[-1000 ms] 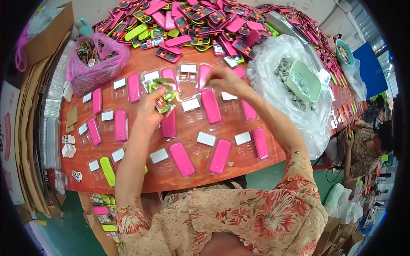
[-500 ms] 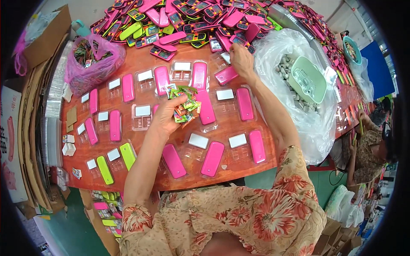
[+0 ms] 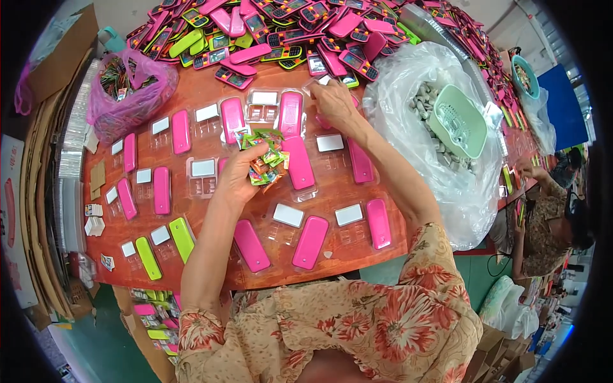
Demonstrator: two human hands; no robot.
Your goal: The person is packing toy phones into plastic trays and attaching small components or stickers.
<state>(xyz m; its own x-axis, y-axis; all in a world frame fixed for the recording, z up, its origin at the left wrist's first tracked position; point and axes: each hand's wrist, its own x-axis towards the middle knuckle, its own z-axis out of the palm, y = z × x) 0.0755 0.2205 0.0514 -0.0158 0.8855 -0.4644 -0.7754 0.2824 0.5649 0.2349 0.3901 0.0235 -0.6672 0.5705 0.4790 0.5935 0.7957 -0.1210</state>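
Note:
My left hand [image 3: 239, 175] is closed around a bunch of small, shiny, colourful packets [image 3: 271, 159], mostly green and orange. It hovers above the middle of the table, over clear plastic trays. My right hand [image 3: 335, 102] reaches to a tray at the far side, its fingers bent down beside a white block [image 3: 324, 80]. Whatever its fingertips hold is too small or hidden to name. A pink toy phone in that tray is partly covered by this hand. Around both hands lie rows of trays, each with a white block [image 3: 288, 215] and a pink phone [image 3: 310, 242] or a green phone [image 3: 148, 258].
A heap of pink and green toy phones [image 3: 287, 32] fills the table's back. At right, a clear bag [image 3: 389, 96] of small grey pieces holds a pale green basket [image 3: 456, 121]. A purple bag [image 3: 112, 118] of packets stands at left. Another person [image 3: 543, 217] sits at far right.
My right hand has moved left and slightly nearer, from the edge of the phone heap to the far tray. My left hand still holds the packets. The whole view has shifted slightly.

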